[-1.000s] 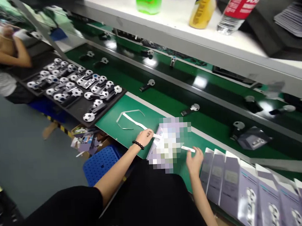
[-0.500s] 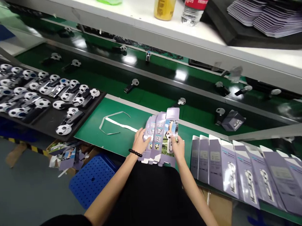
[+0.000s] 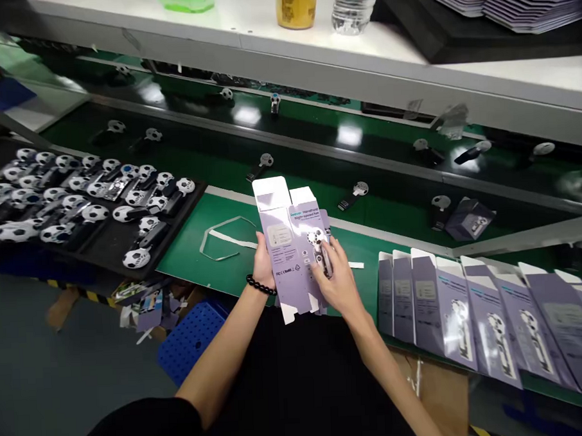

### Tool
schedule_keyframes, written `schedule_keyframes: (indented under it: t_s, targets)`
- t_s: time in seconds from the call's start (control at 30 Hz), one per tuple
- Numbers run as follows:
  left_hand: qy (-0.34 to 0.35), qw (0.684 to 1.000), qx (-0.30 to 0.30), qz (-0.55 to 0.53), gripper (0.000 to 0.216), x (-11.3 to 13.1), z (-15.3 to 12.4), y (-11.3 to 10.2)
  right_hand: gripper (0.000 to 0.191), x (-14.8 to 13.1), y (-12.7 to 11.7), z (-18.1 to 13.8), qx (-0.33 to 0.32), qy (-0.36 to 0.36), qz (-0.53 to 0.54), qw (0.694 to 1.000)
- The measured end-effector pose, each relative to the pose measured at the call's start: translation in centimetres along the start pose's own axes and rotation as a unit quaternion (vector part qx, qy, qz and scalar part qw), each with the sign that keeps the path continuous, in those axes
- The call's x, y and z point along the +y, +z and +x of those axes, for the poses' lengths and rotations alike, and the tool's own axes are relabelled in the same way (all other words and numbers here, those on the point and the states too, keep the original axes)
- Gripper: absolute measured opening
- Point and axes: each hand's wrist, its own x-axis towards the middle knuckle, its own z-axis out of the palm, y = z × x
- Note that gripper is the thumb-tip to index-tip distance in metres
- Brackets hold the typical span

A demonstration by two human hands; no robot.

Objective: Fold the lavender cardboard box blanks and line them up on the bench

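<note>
Head view, left to right: a black tray point(image 3: 103, 242) of football-shaped fans, loose paper strips point(image 3: 224, 237) on the green counter point(image 3: 191, 261), then your left hand point(image 3: 262, 261) and right hand point(image 3: 336, 277), both clamped on the lilac carton point(image 3: 292, 243) held above the counter's near edge; a row of flat cartons point(image 3: 468, 306) lies just right.

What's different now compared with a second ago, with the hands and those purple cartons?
The left hand let go of the white strip, and both hands took up the flat purple cartons. Now one carton is raised off the green mat and partly opened, the right hand pressing its front. The strip, the row of flat cartons and the tray of football fans lie as before.
</note>
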Motion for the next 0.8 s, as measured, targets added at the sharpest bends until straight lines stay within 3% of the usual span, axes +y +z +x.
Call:
schedule_keyframes:
  t_s: [0.07, 0.13, 0.2, 0.27, 0.33, 0.43, 0.53, 0.63, 0.8]
  targets:
    - [0.020, 0.999, 0.017, 0.045, 0.085, -1.0, -0.1, 0.2, 0.086, -0.2, 0.5, -0.1, -0.025, 0.036, 0.024, 0.999]
    - [0.066, 0.984, -0.002, 0.163, 0.085, -2.2, -0.3, 0.8, 0.102, -0.7, 1.7, -0.2, -0.067, 0.018, 0.096, 0.993]
    - [0.111, 0.947, -0.041, 0.300, 0.078, -3.0, -0.5, 1.3, 0.102, -0.8, 3.1, 0.1, -0.064, -0.012, 0.204, 0.977]
    - [0.130, 0.898, -0.058, 0.417, 0.061, -2.9, -0.5, 1.1, 0.091, -0.1, 3.9, 1.0, -0.002, 0.023, 0.303, 0.953]
    - [0.138, 0.865, 0.001, 0.483, 0.045, -2.0, 0.0, -0.2, 0.075, 1.8, 3.4, 2.4, 0.056, 0.105, 0.304, 0.945]
    - [0.147, 0.832, 0.151, 0.514, 0.040, -0.6, 1.6, -3.8, 0.053, 5.7, 1.2, 5.4, 0.051, 0.173, 0.182, 0.967]
    - [0.069, 0.829, 0.226, 0.507, 0.053, -1.2, 3.5, -7.6, 0.051, 9.4, 0.2, 8.0, 0.030, 0.194, 0.118, 0.973]
    - [-0.019, 0.834, 0.250, 0.492, 0.068, -3.9, 4.7, -10.0, 0.053, 11.8, 1.4, 9.0, -0.019, 0.234, 0.093, 0.968]
    - [-0.063, 0.860, 0.243, 0.445, 0.048, -7.9, 4.7, -11.3, 0.042, 13.2, 4.6, 7.8, -0.114, 0.262, 0.101, 0.953]
